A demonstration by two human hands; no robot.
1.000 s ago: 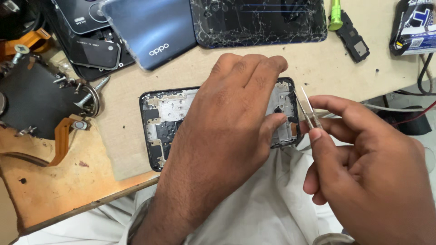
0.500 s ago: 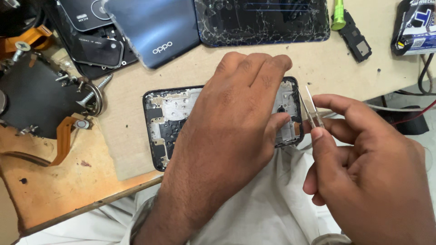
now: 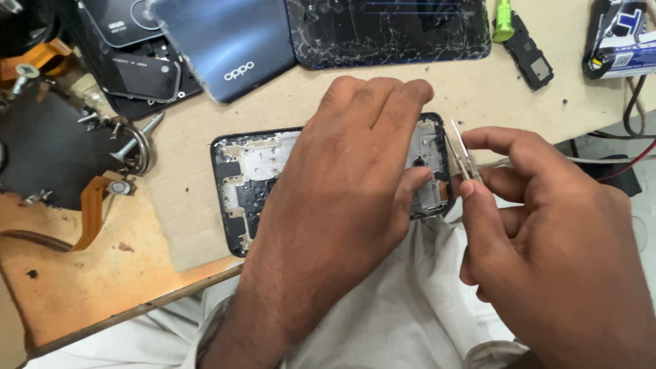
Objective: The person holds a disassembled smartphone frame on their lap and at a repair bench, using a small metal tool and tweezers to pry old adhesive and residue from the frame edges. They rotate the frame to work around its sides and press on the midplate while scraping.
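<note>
My left hand [image 3: 342,184] presses the open phone [image 3: 253,184] flat; my right hand [image 3: 547,232] pinches tweezers [image 3: 461,154]. I should go slow and steady.

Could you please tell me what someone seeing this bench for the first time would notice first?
First come the two hands at centre: the left hand lies flat over an opened phone on the bench, while the right hand pinches metal tweezers at the phone's right end. Next is the cracked screen along the top edge, beside a blue back cover.
</note>
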